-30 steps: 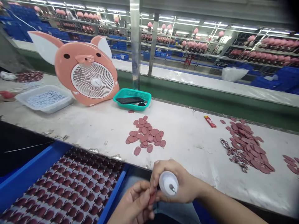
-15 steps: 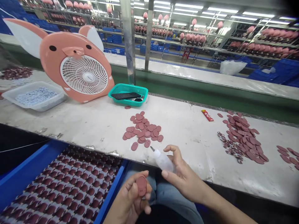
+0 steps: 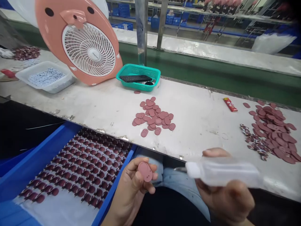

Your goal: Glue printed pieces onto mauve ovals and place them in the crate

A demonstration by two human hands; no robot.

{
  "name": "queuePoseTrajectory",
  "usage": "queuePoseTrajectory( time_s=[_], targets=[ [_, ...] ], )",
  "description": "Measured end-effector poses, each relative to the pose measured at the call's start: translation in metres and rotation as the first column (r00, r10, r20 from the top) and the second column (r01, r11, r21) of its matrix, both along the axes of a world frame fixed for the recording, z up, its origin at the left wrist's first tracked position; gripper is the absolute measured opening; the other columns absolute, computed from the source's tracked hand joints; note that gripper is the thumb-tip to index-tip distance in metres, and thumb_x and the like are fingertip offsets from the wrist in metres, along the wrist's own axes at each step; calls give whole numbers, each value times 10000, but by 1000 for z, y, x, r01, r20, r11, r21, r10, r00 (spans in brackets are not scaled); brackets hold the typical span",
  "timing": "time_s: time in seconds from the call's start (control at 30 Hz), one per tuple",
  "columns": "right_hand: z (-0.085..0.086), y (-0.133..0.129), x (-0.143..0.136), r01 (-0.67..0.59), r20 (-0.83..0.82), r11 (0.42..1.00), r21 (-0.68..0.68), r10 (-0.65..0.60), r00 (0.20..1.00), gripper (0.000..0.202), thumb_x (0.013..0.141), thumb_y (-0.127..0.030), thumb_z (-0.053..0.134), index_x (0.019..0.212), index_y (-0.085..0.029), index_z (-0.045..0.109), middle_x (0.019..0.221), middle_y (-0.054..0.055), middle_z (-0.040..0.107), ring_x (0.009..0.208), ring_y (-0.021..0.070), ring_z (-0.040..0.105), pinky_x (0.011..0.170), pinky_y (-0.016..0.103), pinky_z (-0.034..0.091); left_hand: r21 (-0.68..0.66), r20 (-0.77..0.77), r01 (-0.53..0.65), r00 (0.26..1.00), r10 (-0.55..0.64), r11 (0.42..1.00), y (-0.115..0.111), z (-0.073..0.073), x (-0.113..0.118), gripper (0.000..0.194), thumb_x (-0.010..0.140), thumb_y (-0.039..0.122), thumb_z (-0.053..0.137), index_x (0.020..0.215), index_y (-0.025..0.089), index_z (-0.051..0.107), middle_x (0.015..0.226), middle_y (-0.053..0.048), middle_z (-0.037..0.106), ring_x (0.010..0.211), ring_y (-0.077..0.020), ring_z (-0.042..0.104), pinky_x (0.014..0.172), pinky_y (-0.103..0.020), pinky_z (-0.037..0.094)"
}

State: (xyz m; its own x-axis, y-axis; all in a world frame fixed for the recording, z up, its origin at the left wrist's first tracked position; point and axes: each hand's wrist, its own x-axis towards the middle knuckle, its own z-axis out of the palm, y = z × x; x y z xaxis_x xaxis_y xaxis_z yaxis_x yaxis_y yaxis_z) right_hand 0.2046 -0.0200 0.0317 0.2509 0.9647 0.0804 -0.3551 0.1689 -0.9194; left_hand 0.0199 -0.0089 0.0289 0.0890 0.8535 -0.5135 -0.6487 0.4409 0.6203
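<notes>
Between thumb and fingers, my left hand [image 3: 133, 188] pinches a flat, dusty-pink oval disc [image 3: 145, 171] with small holes near one end. My right hand [image 3: 225, 194] is wrapped round a translucent white squeeze bottle [image 3: 225, 172], which lies sideways with its thin metal nozzle [image 3: 180, 169] pointing left, toward the disc but apart from it. The bottle and right hand are somewhat blurred. Beyond my hands, a loose pile of similar pink discs [image 3: 152, 116] lies on the white worktable [image 3: 195, 119].
Left of my lap, a blue crate [image 3: 58, 135] holds rows of dark red parts. A pink animal-shaped fan [image 3: 56, 53], a white tray [image 3: 49, 88] and a green basket [image 3: 138, 86] stand behind. Rightward lie more discs [image 3: 277, 131], small metallic pieces [image 3: 255, 144] and a red packet [image 3: 230, 104].
The squeeze bottle has swung level and moved right and nearer the camera in my right hand. My left hand keeps the disc, now turned slightly. The view has tipped downward.
</notes>
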Motion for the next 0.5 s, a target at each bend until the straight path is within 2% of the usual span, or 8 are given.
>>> queuePoseTrajectory(
  time_s=[0.07,0.13,0.23,0.33,0.43,0.5],
  targets=[
    [1,-2,-8,5,135,996,86,-16,991,413,787,-614,748,1053,-299,726,587,0,558,412,132,448,374,254,346,7,-13,-16,1000,16,1000,-1,0,0,402,531,440,960,838,234,805,747,-13,799,639,-139,733,493,-149,541],
    [1,-4,-11,-8,248,989,149,-30,968,408,786,-617,751,1049,-306,736,661,26,636,393,127,454,341,257,327,28,-17,-21,1000,21,999,-3,-3,-2,395,531,423,964,840,234,807,752,-19,803,639,-148,740,503,-153,551],
    [2,-5,-12,-29,343,985,173,-32,939,398,811,-600,743,1088,-315,739,629,14,633,368,122,444,329,265,338,81,12,27,1000,-29,996,-3,-10,-7,341,585,380,950,868,249,812,790,-33,815,671,-163,756,537,-166,573],
    [3,-5,-11,-60,367,982,181,-11,930,398,831,-588,735,1125,-320,731,574,-12,599,378,131,480,353,259,393,133,40,81,995,-87,988,-3,-17,-11,291,644,351,923,903,275,814,846,-38,825,723,-173,768,567,-175,589],
    [5,-4,-11,-76,391,980,183,-2,920,394,839,-578,734,1131,-314,729,622,-14,632,397,118,507,363,238,410,149,39,86,995,-93,985,-3,-20,-13,273,674,349,906,923,292,811,873,-30,828,747,-171,770,583,-173,592],
    [5,-3,-12,-88,413,980,176,8,911,385,845,-573,728,1124,-308,727,580,-26,600,390,117,494,355,234,394,148,41,84,995,-91,985,-3,-20,-13,267,682,344,902,927,292,810,876,-31,828,747,-169,770,587,-174,593]
  ],
)
